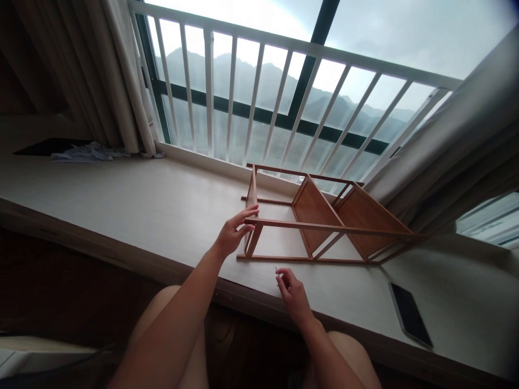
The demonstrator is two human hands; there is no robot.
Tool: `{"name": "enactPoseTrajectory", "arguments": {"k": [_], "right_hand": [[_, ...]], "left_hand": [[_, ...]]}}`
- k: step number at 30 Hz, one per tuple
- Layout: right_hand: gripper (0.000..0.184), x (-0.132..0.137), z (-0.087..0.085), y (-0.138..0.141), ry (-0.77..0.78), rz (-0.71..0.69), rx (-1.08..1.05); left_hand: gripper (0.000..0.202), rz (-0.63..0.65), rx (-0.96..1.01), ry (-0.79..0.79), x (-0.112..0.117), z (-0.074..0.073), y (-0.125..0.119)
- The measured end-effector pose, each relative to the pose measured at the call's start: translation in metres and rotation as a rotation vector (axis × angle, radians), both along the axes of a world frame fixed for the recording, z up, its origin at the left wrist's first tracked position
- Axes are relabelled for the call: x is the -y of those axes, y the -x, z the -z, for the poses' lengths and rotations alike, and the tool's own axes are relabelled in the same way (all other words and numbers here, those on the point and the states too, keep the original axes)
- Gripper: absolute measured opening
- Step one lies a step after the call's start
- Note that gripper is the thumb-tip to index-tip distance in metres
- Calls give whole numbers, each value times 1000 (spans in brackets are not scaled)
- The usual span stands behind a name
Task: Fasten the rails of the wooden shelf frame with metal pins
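With bare forearms (162, 340) and bent knees (359, 354) nearest the camera, sitting at a pale ledge (121, 205) and reaching in over its front edge. Gripping the left end of a rack (318, 216) with the left hand (230, 235), fingers closed over the top of a rail end, thumb tucked beneath. Pinching a thin piece (277, 272) between thumb and fingertips of the right hand (295, 297), just in front of the rack's lowest rail and apart from it. Too small to tell exactly what; possibly a pin or screw. Hard to tell, too, whether touching the ledge with that hand.

As for the rack: lying on its side on the ledge, stretched left to right in front of the window (326, 24). Made of reddish-brown wood, with slim rails and flat panels set across, at the left end seen almost edge-on.

To the right, near the front edge and apart from the rack, lying flat with dark face up: a phone (410, 314). At far left on the ledge, crumpled beside a curtain (117, 81): a whitish heap (89, 153), next to a flat black thing (44, 146). Behind, a white railing (263, 39) across the window; beyond the glass, hazy hills (221, 75).
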State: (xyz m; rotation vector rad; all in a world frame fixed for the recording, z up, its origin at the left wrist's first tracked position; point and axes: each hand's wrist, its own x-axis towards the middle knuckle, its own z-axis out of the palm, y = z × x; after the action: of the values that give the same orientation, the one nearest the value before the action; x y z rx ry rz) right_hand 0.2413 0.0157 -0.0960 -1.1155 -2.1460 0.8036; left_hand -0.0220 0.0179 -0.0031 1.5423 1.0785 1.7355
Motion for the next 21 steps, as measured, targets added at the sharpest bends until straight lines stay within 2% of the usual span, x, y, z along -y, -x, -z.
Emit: {"name": "enactPoseTrajectory", "arguments": {"k": [3,5,7,8,9,10,12,15,21], "right_hand": [[25,4,-27,6,-50,-27,24],[25,7,-55,13,-120,-33,41],[25,8,-84,23,-224,-25,60],[26,9,-98,30,-279,-16,61],[26,9,-109,37,-322,-3,58],[26,9,-118,44,-351,7,54],[26,8,-128,59,-366,29,25],[25,6,-127,77,-286,52,-75],[26,2,-117,95,2,-6,-284]], "left_hand": [[52,-142,10,-12,12,1,-4],[48,-370,86,-19,23,3,-11],[33,-618,249,15,33,5,-22],[27,-679,354,51,37,6,-30],[26,-664,456,95,41,7,-38],[27,-581,546,137,43,8,-46],[28,-343,675,204,46,8,-61],[28,-79,811,249,47,7,-73],[20,184,1015,311,42,3,-66]]}}
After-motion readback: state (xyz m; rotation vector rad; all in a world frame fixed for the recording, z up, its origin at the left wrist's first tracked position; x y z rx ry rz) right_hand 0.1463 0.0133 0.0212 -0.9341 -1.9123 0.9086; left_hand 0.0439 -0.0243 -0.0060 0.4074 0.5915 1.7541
